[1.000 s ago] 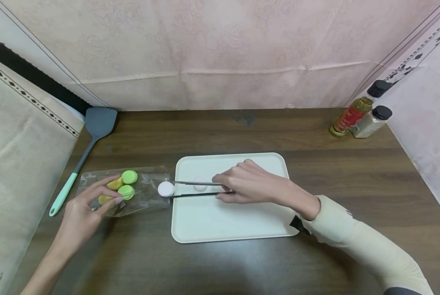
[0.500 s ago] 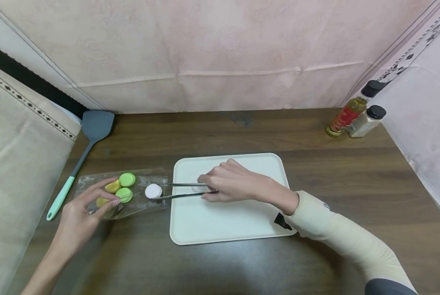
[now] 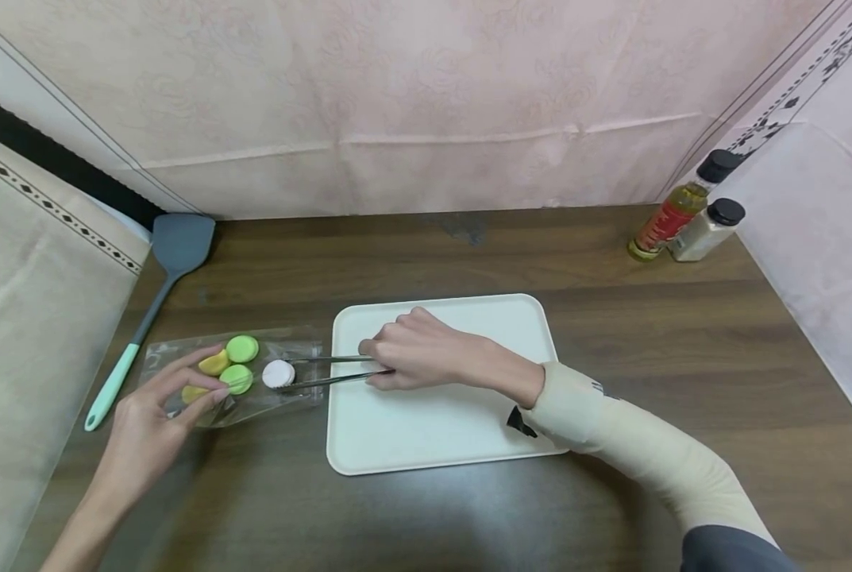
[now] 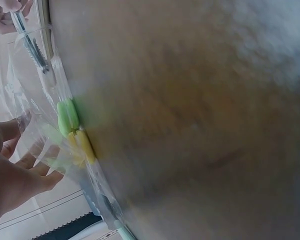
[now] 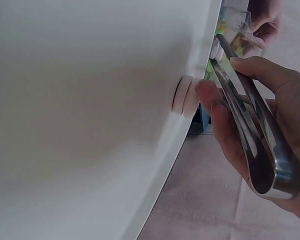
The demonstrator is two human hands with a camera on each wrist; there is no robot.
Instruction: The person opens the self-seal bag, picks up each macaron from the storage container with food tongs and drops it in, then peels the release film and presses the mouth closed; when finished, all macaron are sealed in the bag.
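Note:
My left hand pinches the edge of a clear plastic bag at its left side. Inside the film lie green macarons and yellow macarons, close to the fingertips. My right hand grips metal tongs, which point left across the tray's edge. Between the tong tips is a white macaron, overlapping the bag's right part beside the green ones. A pale pink macaron rests on the white tray; my right hand hides it in the head view.
A grey spatula with a mint handle lies along the table's left edge. At the back right stand an oil bottle with a red label and a black-capped jar. Pale cloth hangs behind the table.
My right hand has moved left with the tongs, bringing the white macaron from the bag's right edge to beside the green macarons. My left hand stays at the bag.

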